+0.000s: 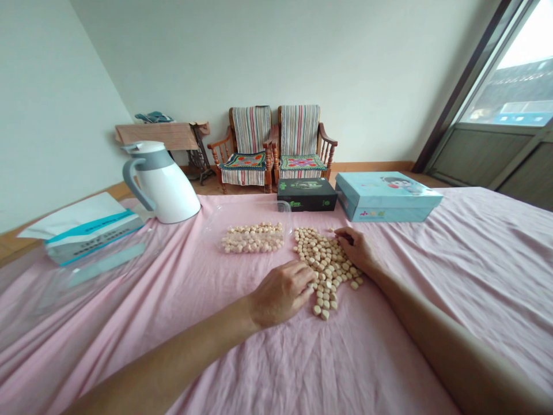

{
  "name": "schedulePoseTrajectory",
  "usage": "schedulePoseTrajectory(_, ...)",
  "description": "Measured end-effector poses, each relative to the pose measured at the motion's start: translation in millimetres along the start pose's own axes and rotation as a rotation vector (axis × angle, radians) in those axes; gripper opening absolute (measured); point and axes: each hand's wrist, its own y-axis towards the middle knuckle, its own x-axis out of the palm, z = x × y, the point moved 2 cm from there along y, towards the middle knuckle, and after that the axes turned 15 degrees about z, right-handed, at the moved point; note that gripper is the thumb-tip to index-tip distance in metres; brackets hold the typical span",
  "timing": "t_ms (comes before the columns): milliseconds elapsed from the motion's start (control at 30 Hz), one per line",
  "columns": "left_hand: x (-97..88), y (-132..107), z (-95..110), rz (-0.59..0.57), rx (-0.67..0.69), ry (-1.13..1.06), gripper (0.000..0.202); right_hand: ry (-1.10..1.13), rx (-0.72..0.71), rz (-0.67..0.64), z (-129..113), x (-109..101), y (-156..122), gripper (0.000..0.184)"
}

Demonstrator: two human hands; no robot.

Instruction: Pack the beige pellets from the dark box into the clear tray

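Note:
Many small, rounded beige pieces (324,253) lie in a loose pile on the pink cloth; I cannot tell whether they are beads or little biscuits. My left hand (280,293) rests at the pile's near left side, its fingers curled together and the tips by the pieces. At the far right edge of the pile is my right hand (358,248), fingers bent and close together; what is between its fingertips is hidden. A clear plastic container (211,227), left of the pile, holds more of the same pieces.
Behind the pile stand a black box (306,195) and a light blue box (389,197). To the left are a white and grey jug (168,187), a tissue pack (97,230) and a clear plastic lid (60,288). Two wooden armchairs (274,138) stand beyond the table.

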Motion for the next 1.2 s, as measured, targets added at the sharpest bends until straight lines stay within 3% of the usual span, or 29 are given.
schedulePoseTrajectory(233, -60.3, 27.5, -38.2, 0.546, -0.083, 0.325, 0.005, -0.023, -0.028, 0.014, -0.2, -0.4, -0.2, 0.024)
schedulePoseTrajectory(333, -70.7, 26.9, -45.3, 0.662, -0.063, 0.435, 0.013, -0.03, -0.021, 0.003, -2.2, -1.9, 0.1, 0.023)
schedulePoseTrajectory(400, -64.3, 22.6, -40.1, 0.605, 0.019, 0.38, 0.014, -0.03, -0.021, -0.009, -3.8, -3.0, 0.2, 0.023)
schedulePoseTrajectory(533, -27.4, 13.4, -20.0, 0.225, 0.178, 0.211, 0.015, -0.024, -0.014, -0.018, -4.5, -3.9, 0.1, 0.023)
schedulePoseTrajectory(600, -7.8, 12.2, -15.7, 0.104, 0.129, 0.16, 0.017, -0.015, -0.005, -0.017, -3.4, -3.4, 0.1, 0.023)
schedulePoseTrajectory(667, 8.0, 13.8, -17.2, 0.057, 0.047, 0.134, 0.02, -0.004, 0.003, -0.015, -2.0, -2.5, 0.1, 0.023)
schedulePoseTrajectory(833, 30.1, 19.0, -28.4, 0.024, -0.041, 0.123, 0.015, 0.016, 0.01, -0.004, -0.7, -0.7, 0.1, 0.023)
schedulePoseTrajectory(967, 30.5, 17.5, -26.5, 0.044, -0.029, 0.131, 0.009, 0.01, 0.006, 0.002, -1.6, -0.5, 0.0, 0.023)
schedulePoseTrajectory(1067, 16.0, 19.0, -19.9, 0.105, 0.019, 0.128, 0.01, -0.002, -0.003, 0.004, -3.0, -1.4, 0.1, 0.023)
schedulePoseTrajectory(1200, -22.0, 29.0, -23.0, 0.3, 0.052, 0.21, 0.012, 0.003, -0.014, -0.01, -7.1, -3.3, -0.3, 0.023)
